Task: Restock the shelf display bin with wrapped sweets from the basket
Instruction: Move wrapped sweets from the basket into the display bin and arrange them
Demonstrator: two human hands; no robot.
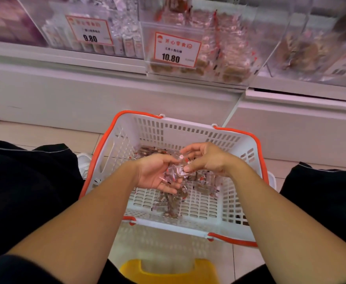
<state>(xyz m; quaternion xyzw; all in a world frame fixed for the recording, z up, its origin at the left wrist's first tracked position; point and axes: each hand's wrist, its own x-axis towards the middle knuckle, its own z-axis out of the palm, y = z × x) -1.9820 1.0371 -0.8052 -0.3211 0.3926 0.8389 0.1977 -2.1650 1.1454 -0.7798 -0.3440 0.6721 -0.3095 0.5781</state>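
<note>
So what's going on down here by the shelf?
A person is gathering wrapped sweets over a white basket on the floor. The left hand cups a small pile, palm up, while the right hand pinches one at the pile. More sweets lie in the basket. The display bin priced 10.80 stands on the shelf above.
</note>
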